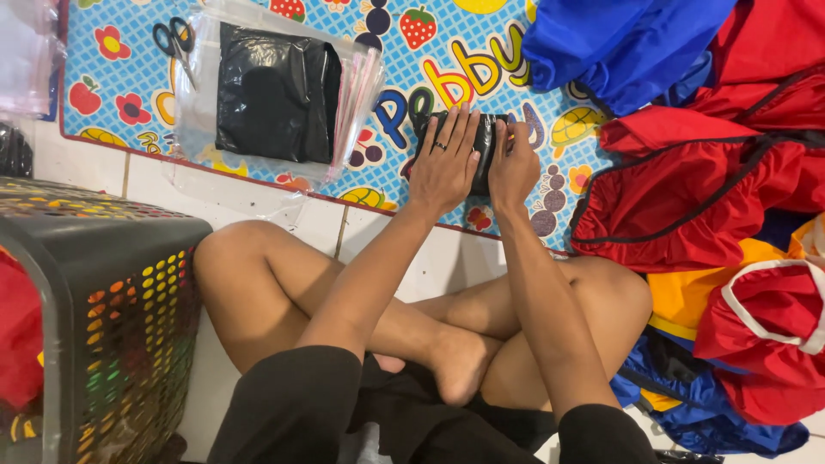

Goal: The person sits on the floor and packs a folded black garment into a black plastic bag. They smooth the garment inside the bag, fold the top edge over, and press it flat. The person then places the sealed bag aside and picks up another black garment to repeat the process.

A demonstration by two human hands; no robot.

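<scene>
Left hand [444, 163]: laid flat, fingers spread, palm down on a black bundle [484, 148]; a ring on one finger. Pressing, not clasping.

Right hand [513, 165]: fingers curled over the bundle's right end, thumb side against it; grasping that end.

Black bundle: small, shiny, folded, dark cloth or film, resting on the mat [129, 69] just beyond the crossed legs, mostly hidden under both hands.

Mat: blue check ground with printed fruit, flowers and large coloured letters; red border. Its near edge runs just below the hands, with white floor tile between it and the knees.

Clear bags [352, 94]: stack of flat transparent packets with pink-tinted edges, left of the hands, on the mat and overhanging its near edge. A flat black folded piece [275, 90] lies on top.

Scissors [174, 41]: dark handles, at the stack's far left corner, closed.

Basket [112, 292]: black perforated plastic, near left, close beside the left knee; red cloth shows inside.

Garments [687, 189]: heap of red, blue and yellow cloth with dark and white piping, filling the right side from top to bottom, touching the right knee and lying just right of the right hand.

Open room: a strip of mat between the stack and the hands; tile between basket and mat edge.
</scene>
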